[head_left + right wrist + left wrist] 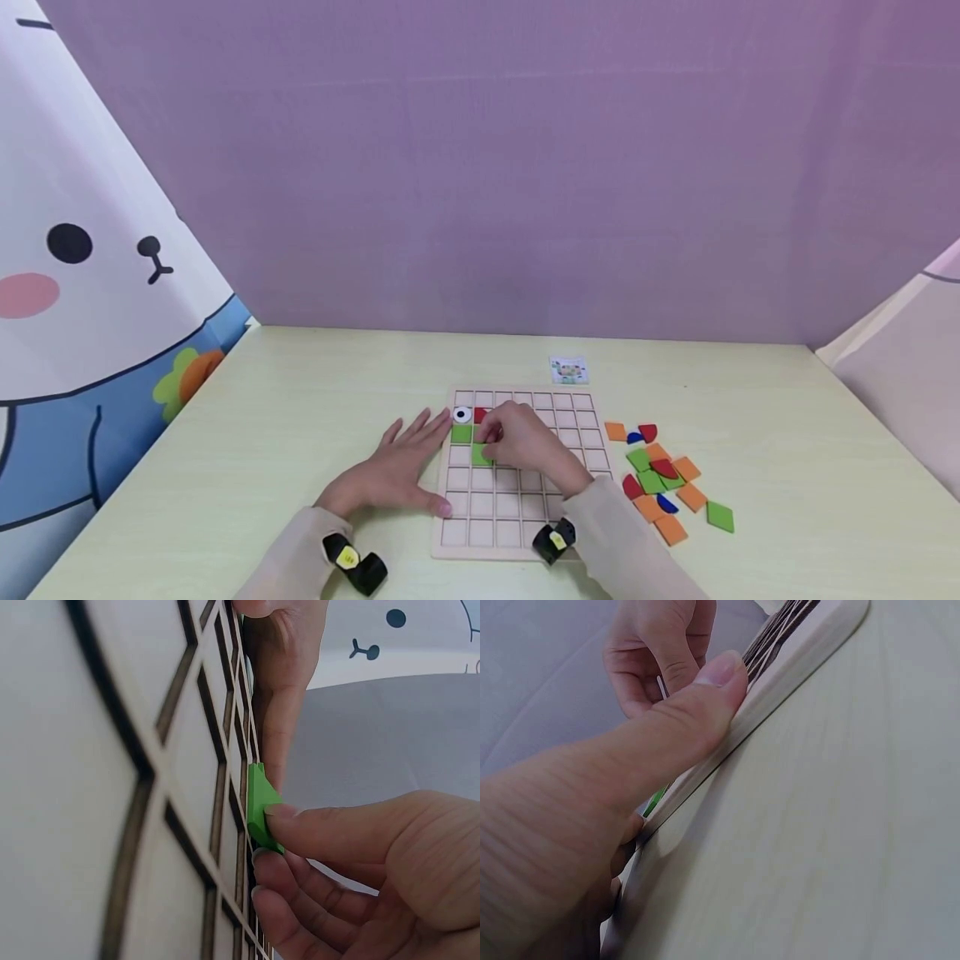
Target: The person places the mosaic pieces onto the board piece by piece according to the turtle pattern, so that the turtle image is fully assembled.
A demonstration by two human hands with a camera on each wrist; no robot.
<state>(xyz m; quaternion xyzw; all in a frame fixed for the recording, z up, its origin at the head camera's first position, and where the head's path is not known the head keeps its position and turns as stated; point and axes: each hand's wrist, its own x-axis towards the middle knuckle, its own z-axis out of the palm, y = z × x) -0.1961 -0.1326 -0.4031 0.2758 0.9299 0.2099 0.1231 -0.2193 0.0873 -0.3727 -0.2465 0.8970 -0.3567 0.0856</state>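
Observation:
A pale wooden grid board (482, 533) lies on the table. My left hand (401, 473) rests along its left edge with fingers spread, and the thumb (718, 671) touches the rim. Over the upper left cells, my right hand (525, 437) pinches a green tile (262, 806) between thumb and fingertips, close to the grid. An eye tile (462, 414), a red piece (481, 414) and another green tile (461, 434) sit in cells near the upper left corner. The right hand partly hides the cells around it.
Right of the board lies a loose pile of orange tiles (671, 529), green diamonds (721, 517), red pieces (632, 487) and blue half-rounds (667, 503). A small printed card (569, 370) lies behind the board. A purple panel (525, 208) stands along the table's back edge.

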